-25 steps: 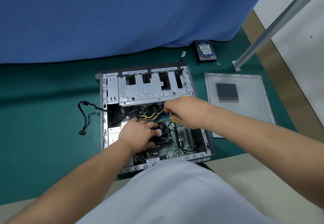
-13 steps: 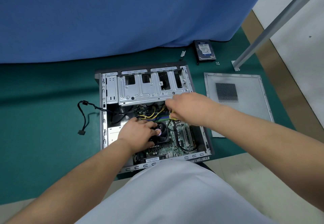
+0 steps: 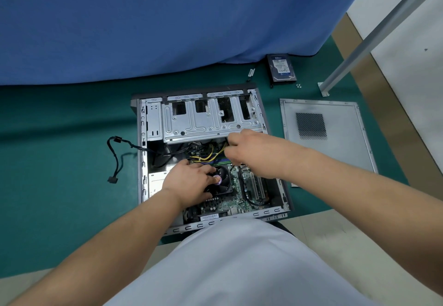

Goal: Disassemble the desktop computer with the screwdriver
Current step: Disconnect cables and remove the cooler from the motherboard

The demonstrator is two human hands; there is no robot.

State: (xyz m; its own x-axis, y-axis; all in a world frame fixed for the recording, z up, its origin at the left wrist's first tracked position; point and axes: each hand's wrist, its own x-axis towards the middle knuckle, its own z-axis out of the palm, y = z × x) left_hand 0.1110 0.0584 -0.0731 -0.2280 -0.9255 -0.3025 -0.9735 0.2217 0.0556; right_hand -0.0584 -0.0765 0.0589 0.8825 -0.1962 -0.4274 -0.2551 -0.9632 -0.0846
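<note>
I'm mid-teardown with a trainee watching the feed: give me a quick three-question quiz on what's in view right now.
1. True or false: the side panel is still fitted on the computer case.
2. What does the left hand rest on? A) the hard drive B) the CPU fan C) the blue cloth
3. Fill in: the hard drive lies on the green mat beyond the case, at the edge of the ____ cloth.

Key
1. False: it lies flat on the mat to the right of the case.
2. B: it rests on the CPU fan, while the right hand reaches among the yellow cables.
3. blue
</note>
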